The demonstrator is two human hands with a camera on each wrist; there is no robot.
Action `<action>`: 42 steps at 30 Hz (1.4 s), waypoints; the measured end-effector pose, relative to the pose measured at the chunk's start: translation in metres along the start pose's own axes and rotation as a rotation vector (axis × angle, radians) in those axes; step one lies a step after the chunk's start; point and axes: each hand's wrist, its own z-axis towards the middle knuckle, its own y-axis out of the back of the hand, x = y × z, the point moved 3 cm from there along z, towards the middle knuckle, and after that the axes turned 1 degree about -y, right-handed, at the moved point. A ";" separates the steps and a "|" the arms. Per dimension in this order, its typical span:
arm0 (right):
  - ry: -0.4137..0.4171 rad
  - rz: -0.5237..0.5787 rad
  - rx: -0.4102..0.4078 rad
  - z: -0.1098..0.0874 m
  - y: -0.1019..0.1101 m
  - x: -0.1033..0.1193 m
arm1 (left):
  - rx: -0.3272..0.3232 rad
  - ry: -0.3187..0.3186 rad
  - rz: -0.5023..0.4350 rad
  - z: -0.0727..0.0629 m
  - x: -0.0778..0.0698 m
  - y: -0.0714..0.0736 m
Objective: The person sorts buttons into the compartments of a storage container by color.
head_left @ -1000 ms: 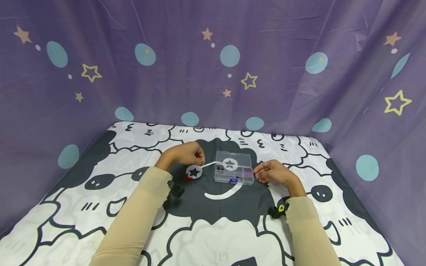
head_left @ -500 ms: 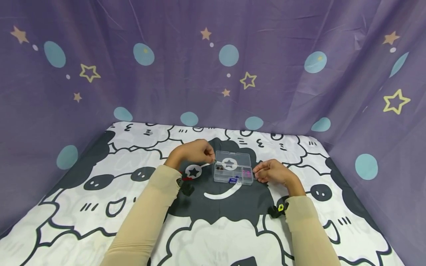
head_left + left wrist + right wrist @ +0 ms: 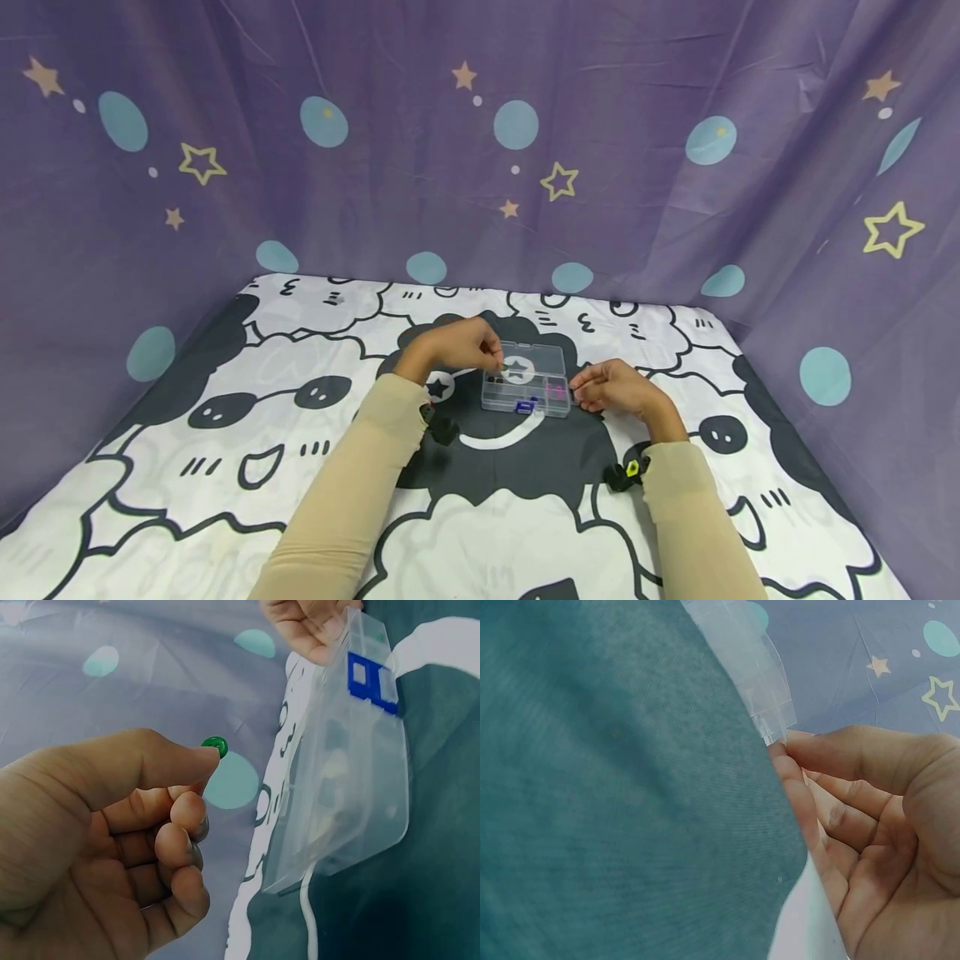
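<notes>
Between thumb and forefinger, my left hand [image 3: 467, 343] pinches a small shiny green bead [image 3: 215, 744], its other fingers loosely curled. That hand is above the left side of a clear plastic compartment box [image 3: 551, 358], whose lid stands open at the back. Small brown pieces lie in a left compartment and pink pieces [image 3: 556, 392] in a right one. A blue latch [image 3: 526, 407] is on the box's front. At the box's right end, my right hand [image 3: 615, 390] grips the edge with thumb and fingertips, seen closely in the right wrist view.
The box stands on a cloth [image 3: 465, 542] printed with cartoon sheep, on a dark patch. A purple curtain [image 3: 420, 167] with stars and dots hangs behind and at both sides. Black wrist cameras [image 3: 628, 468] sit on both wrists.
My left hand has moved right, from beside the printed star to over the box's left part. Its forearm now hides the red pieces on the cloth. The right hand keeps its place.
</notes>
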 end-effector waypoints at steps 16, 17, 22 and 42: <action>-0.003 0.002 -0.007 -0.001 0.000 0.001 | 0.050 -0.045 -0.052 0.029 -0.007 -0.025; -0.004 0.002 -0.008 -0.001 0.000 0.001 | 0.054 -0.046 -0.053 0.030 -0.008 -0.026; -0.006 -0.006 -0.011 0.000 0.001 0.000 | 0.058 -0.040 -0.045 0.038 -0.011 -0.031; 0.004 -0.014 0.012 -0.001 0.000 0.003 | 0.075 -0.026 0.014 0.057 -0.018 -0.055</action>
